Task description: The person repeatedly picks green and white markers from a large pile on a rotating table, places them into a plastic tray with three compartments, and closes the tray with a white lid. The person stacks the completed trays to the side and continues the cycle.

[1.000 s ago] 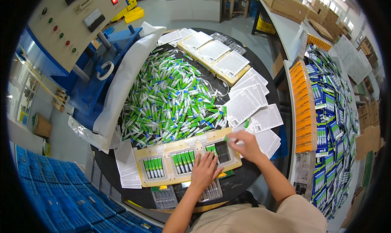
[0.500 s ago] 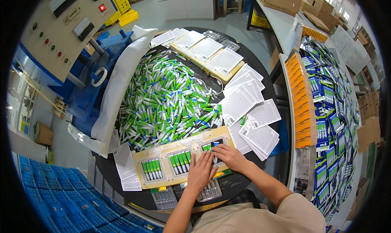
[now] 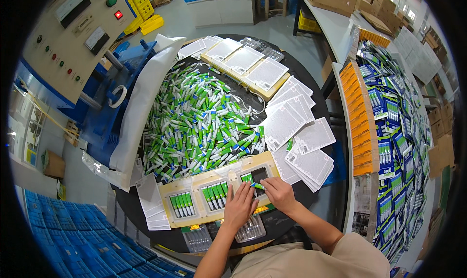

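A cream tray [image 3: 198,181] with three windows lies along the near edge of the round black table. Small green-and-white glue tubes [image 3: 182,203] stand in rows in its left and middle windows. In the right window there are tubes only on the left side, with dark bare space beside them. My left hand [image 3: 237,209] lies flat with fingers stretched, its fingertips at the lower edge of that right window. My right hand [image 3: 280,194] pinches one glue tube [image 3: 257,185], held slantwise over the same window.
A large heap of glue tubes [image 3: 199,117] covers the table's middle. White printed cards [image 3: 311,136] fan out at the right; another tray [image 3: 265,90] bearing cards is behind. A blue press [image 3: 97,112] stands left. Clear plastic blisters [image 3: 250,229] lie at the near edge.
My right hand has drawn back a little to the right and nearer, and the tube in its fingers now shows slantwise. My left hand has hardly moved.
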`<state>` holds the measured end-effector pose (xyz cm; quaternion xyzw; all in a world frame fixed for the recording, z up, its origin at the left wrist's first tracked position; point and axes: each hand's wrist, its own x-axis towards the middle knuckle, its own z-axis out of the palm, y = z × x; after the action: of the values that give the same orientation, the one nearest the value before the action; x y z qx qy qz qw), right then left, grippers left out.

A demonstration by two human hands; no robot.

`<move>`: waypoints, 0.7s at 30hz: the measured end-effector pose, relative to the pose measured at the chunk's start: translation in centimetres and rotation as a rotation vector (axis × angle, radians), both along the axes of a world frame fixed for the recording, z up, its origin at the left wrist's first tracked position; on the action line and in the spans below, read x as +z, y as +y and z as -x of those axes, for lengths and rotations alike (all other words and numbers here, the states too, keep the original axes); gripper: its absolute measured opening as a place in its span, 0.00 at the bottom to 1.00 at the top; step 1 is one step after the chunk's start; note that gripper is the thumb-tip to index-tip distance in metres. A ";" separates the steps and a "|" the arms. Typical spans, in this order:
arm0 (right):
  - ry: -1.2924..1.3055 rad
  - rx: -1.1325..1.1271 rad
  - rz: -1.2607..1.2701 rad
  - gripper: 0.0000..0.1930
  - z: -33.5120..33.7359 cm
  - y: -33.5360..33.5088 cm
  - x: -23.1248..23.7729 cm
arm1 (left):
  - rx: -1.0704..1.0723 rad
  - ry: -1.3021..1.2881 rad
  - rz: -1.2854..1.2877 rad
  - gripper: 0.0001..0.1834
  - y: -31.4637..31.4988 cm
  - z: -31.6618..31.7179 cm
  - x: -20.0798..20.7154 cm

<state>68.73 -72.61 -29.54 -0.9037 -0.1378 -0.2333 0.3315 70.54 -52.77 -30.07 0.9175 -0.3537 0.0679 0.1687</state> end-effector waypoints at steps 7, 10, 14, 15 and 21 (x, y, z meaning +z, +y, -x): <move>0.126 -0.188 -0.140 0.18 0.6 0.7 0.7 | -0.007 0.000 0.009 0.26 -0.3 -0.1 0.3; 0.179 -0.196 -0.049 0.19 0.5 0.6 1.0 | -0.010 0.011 0.008 0.26 -0.3 -0.2 0.4; 0.258 -0.143 -0.070 0.18 0.4 0.7 0.4 | -0.010 0.026 0.017 0.26 -0.2 -0.2 0.4; 0.244 -0.149 -0.061 0.17 0.4 0.9 0.2 | -0.008 0.026 0.001 0.26 -0.2 -0.2 0.4; 0.202 -0.212 0.096 0.15 0.1 2.3 -0.6 | -0.004 0.019 -0.036 0.26 -0.2 -0.2 0.1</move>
<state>68.68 -70.27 -30.13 -0.9468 -0.0186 -0.1680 0.2738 70.75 -52.97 -29.95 0.9203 -0.3550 0.0526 0.1558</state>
